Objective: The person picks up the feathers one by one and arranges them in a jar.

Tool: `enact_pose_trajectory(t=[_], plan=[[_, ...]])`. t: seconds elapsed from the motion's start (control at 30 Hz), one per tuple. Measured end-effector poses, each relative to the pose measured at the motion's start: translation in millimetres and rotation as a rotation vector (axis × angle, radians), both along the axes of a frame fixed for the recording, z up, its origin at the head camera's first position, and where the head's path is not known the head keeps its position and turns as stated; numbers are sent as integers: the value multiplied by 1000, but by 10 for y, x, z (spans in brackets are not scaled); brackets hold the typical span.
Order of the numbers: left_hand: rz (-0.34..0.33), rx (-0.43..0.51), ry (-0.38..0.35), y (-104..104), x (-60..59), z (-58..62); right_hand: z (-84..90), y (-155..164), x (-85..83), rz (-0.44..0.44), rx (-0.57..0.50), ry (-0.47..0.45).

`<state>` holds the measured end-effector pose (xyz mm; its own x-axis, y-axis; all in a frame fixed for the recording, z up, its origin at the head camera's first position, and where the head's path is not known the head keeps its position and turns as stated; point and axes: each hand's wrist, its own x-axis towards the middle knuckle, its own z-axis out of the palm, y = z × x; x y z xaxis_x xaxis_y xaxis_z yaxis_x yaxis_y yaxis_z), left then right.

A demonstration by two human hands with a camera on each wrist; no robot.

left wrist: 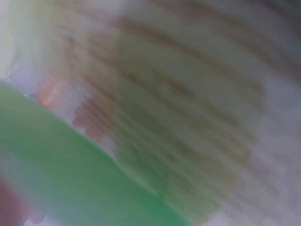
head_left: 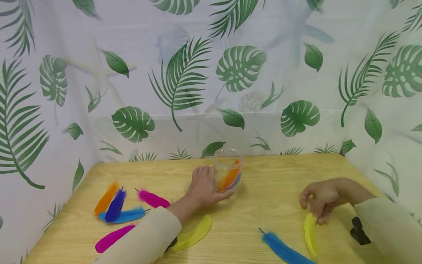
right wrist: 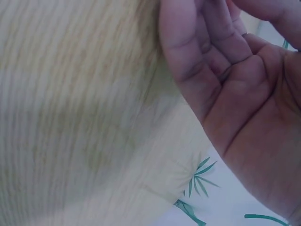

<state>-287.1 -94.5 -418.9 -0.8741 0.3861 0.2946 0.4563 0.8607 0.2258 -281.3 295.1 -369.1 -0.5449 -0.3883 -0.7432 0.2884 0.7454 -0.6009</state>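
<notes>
In the head view, my left hand (head_left: pixel 206 186) holds a clear cup (head_left: pixel 224 168) by its left side, with the thumb across the near side. Inside the cup lean an orange feather (head_left: pixel 229 178) and a bluish-purple feather (head_left: pixel 237 179). Over at the right, my right hand (head_left: pixel 324 198) pinches the upper end of a yellow feather (head_left: pixel 310 233), which hangs down over the table. A blue feather (head_left: pixel 285 250) lies to the left of it. The right wrist view shows curled fingers (right wrist: pixel 181 42), with the pinched feather hidden. Blur fills the left wrist view.
On the wooden table's (head_left: pixel 263 205) left side lie an orange feather (head_left: pixel 104 200), a purple feather (head_left: pixel 115 208), a light blue feather (head_left: pixel 128 215) and two magenta feathers (head_left: pixel 153 198). Another yellow feather (head_left: pixel 199 231) lies beside the left sleeve. Leaf-print cloth (head_left: pixel 197 135) surrounds the table.
</notes>
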Motion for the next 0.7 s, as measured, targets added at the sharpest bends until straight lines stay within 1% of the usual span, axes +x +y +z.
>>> enact_pose_trajectory(t=[0.13,0.3,0.5,0.7], plan=[[-8,-3,4,3,14,-2,7,39,-4,1,-44,-4],[3,-22,16,-18,11,-4,79,5,-58,42,-95,32],[6,-17,9,-37,5,-9,225,-101,-93,55,-84,84],[-12,-6,18,-22,-2,-10,322,-144,-113,24,-76,163]])
